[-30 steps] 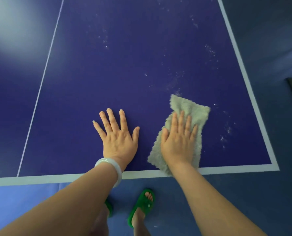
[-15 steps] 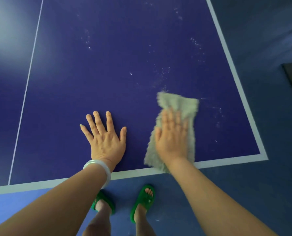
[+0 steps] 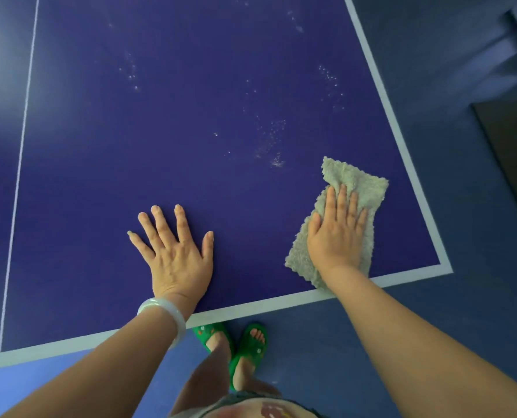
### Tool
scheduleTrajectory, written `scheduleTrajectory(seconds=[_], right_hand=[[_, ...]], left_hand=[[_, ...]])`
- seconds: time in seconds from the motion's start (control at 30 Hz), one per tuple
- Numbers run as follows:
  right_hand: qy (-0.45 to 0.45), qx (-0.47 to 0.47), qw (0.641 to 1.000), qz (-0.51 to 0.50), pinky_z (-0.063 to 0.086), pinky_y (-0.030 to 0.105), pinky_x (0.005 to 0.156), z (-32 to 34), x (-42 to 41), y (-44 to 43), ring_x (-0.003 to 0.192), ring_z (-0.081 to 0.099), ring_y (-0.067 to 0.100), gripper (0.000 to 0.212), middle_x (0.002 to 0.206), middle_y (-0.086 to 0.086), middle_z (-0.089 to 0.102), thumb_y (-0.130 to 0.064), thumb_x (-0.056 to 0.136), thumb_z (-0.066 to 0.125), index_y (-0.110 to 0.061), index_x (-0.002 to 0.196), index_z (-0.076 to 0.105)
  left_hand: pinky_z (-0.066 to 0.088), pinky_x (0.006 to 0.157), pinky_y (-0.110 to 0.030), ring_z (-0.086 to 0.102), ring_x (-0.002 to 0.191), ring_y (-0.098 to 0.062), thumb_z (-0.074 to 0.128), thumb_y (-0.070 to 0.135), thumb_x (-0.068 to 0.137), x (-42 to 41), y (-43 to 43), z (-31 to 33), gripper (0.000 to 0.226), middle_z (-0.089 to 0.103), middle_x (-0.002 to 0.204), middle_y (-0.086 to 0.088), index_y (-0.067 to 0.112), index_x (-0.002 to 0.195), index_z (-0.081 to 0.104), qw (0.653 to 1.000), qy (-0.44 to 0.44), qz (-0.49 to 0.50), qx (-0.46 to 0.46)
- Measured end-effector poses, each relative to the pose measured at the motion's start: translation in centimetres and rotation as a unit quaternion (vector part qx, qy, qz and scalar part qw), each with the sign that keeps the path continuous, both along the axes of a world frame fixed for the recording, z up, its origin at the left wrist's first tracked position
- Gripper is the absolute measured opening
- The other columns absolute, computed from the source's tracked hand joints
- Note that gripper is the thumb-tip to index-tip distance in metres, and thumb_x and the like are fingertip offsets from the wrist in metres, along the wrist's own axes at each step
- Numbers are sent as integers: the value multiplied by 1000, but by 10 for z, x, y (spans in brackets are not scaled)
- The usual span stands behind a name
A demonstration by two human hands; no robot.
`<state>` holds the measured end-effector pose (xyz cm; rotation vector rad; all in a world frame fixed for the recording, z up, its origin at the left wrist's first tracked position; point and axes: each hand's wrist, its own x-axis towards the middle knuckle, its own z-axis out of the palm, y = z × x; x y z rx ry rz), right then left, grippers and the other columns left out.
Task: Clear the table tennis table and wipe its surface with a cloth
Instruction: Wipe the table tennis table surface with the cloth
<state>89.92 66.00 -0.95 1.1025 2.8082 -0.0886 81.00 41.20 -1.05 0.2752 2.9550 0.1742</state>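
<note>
The dark blue table tennis table (image 3: 191,116) with white border lines fills the view. A grey-green fluffy cloth (image 3: 357,188) lies flat near the table's near right corner. My right hand (image 3: 335,233) presses on the cloth with straight fingers. My left hand (image 3: 175,251), fingers spread, rests flat on the bare surface to the left of the cloth, near the front edge. White specks and dust (image 3: 272,146) dot the surface beyond the cloth.
The table's white centre line (image 3: 22,146) runs at the left. The near right corner (image 3: 446,267) of the table is close to the cloth. Blue floor lies beyond the edges; a dark object (image 3: 510,152) sits at the right. My feet in green slippers (image 3: 248,342) stand below the edge.
My right hand has slid the cloth to the right, toward the table's near right corner. My left hand stays flat on the surface.
</note>
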Motion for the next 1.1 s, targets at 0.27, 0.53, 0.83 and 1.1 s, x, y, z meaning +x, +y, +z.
scheduleTrajectory(seconds=[0.27,0.53,0.83,1.1], right_hand=[[16,-16,1000,11,1,51,124,0,0,1,153,-8,25,67,167,5,-4,-42,98,9,-16,159,3],[39,-23,986,162,8,55,123,-2,10,13,154,0,27,62,167,6,5,-40,102,21,-16,159,14],[-13,-17,952,305,9,53,123,6,46,171,154,-3,22,63,167,1,4,-42,100,20,-21,159,13],[5,-39,914,404,5,52,124,8,37,123,154,-6,25,63,167,4,-1,-42,103,23,-16,159,12]], left_hand=[[3,120,-60,7,149,-45,61,32,93,-3,19,12,70,20,158,-26,1,149,34,997,-13,-11,79],[-4,122,-53,-5,152,-35,33,53,100,37,115,13,77,4,163,-23,1,154,18,996,-21,17,90],[-4,122,-53,-3,152,-32,25,59,97,45,142,-1,81,6,163,-21,0,153,20,994,34,94,34],[-6,122,-50,-5,152,-29,23,60,93,46,144,1,84,6,163,-19,1,152,21,992,49,112,36]])
